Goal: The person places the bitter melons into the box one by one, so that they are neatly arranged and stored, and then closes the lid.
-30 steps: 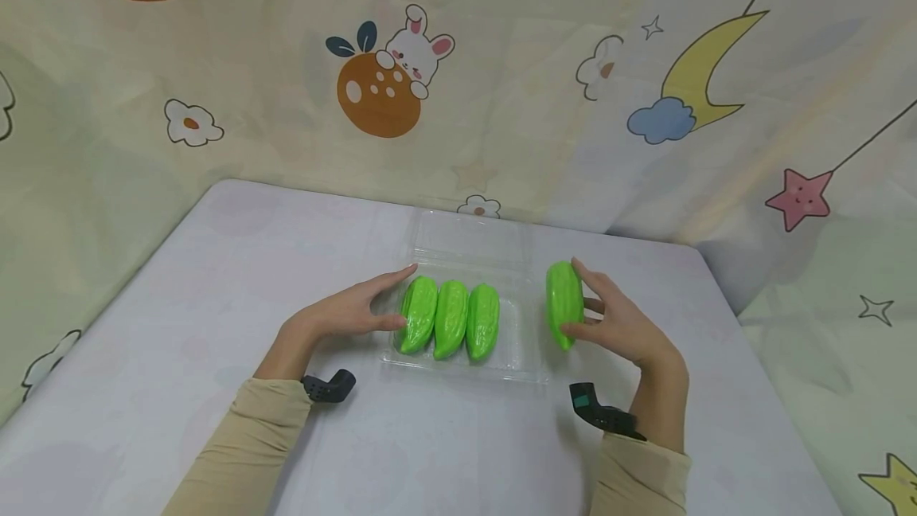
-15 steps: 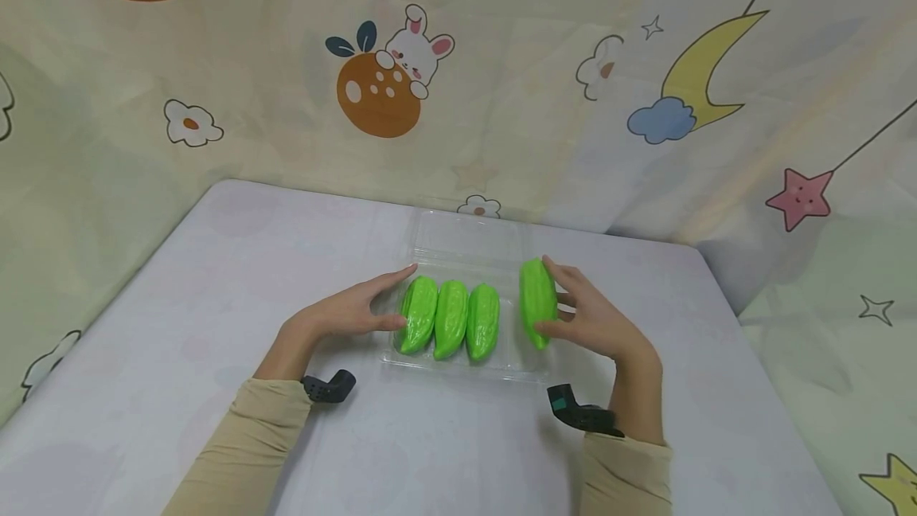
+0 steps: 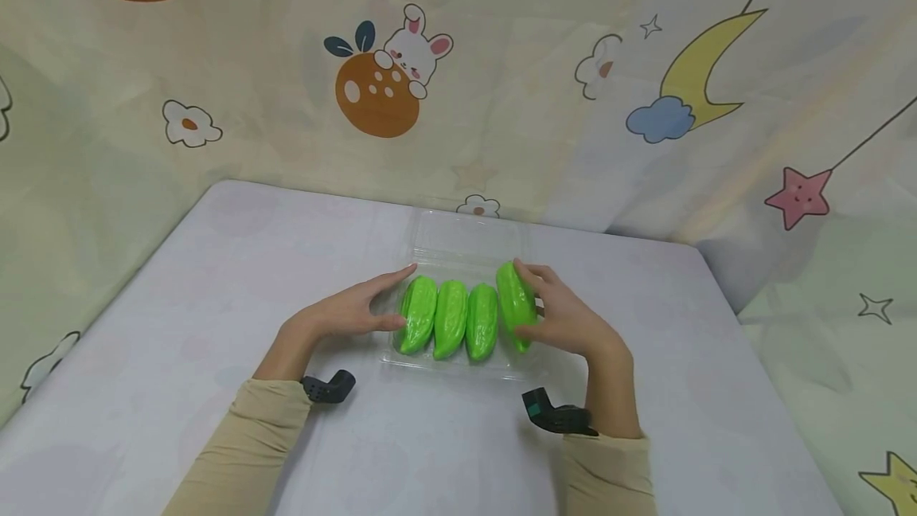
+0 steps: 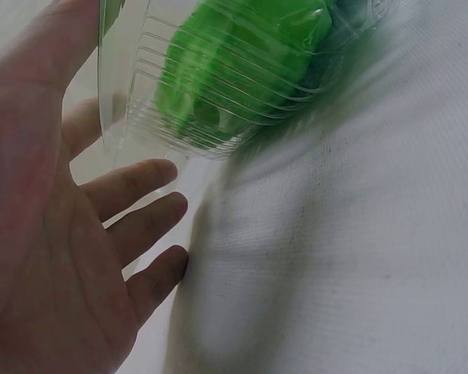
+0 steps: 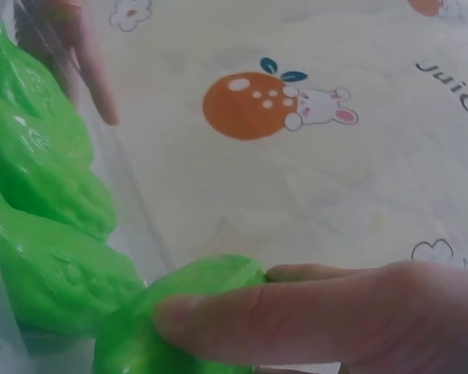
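Observation:
Three green, ridged bitter melons, the middle one (image 3: 450, 319) among them, lie side by side in a clear plastic box (image 3: 458, 370). A fourth bitter melon (image 3: 512, 293) is in my right hand (image 3: 569, 321), over the box's right part; the thumb and fingertips pinch it at its right side. The right wrist view shows the thumb across this melon (image 5: 132, 343), close against its neighbour (image 5: 54, 269). My left hand (image 3: 344, 310) is at the box's left side, fingers extended and spread, thumb by the leftmost melon (image 3: 419, 315). In the left wrist view several fingers are apart from the box wall (image 4: 210, 86).
The box's clear lid (image 3: 469, 236) lies folded back behind it. Everything stands on a white-covered table (image 3: 444, 444). A patterned cloth (image 3: 501, 86) hangs behind the table. A black wrist camera (image 3: 559, 415) sits on the right wrist, another (image 3: 329, 387) on the left.
My right hand has moved left with its bitter melon, from right of the box to over its right part, and the melon has tilted a little. The left hand has stayed in place.

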### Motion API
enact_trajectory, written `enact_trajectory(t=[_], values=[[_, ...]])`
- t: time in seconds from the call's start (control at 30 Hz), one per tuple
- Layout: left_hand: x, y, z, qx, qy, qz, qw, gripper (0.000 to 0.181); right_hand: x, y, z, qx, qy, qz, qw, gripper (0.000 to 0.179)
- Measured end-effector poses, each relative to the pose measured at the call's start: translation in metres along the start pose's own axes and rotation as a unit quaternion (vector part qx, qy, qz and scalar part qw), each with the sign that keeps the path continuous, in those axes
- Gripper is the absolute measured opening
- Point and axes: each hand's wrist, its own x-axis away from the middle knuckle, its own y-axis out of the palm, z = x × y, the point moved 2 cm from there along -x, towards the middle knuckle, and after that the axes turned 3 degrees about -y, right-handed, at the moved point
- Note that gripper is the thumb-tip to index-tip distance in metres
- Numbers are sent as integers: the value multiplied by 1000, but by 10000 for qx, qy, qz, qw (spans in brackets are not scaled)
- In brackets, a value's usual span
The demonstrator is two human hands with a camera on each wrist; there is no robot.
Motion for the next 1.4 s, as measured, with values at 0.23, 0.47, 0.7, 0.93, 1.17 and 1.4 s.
enact_trajectory(t=[0.23, 0.47, 0.7, 0.93, 1.17, 1.4], values=[[0, 0, 0, 21, 10, 8, 10000, 86, -4, 7, -10, 814, 269, -44, 9963, 97], [0, 0, -1, 13, 38, 5, 10000, 86, -6, 12, -16, 1050, 539, -58, 9930, 100], [0, 1, -2, 3, 29, 7, 10000, 86, -7, 14, -18, 1301, 733, -84, 9888, 97], [0, 1, -3, 12, 53, 5, 10000, 86, -8, 14, -17, 1453, 757, -80, 9865, 90], [0, 0, -2, 32, 43, 1, 10000, 86, -9, 14, -16, 1467, 751, -56, 9863, 88], [1, 0, 0, 24, -19, -9, 10000, 86, -8, 14, -17, 1447, 686, -26, 9871, 86]])
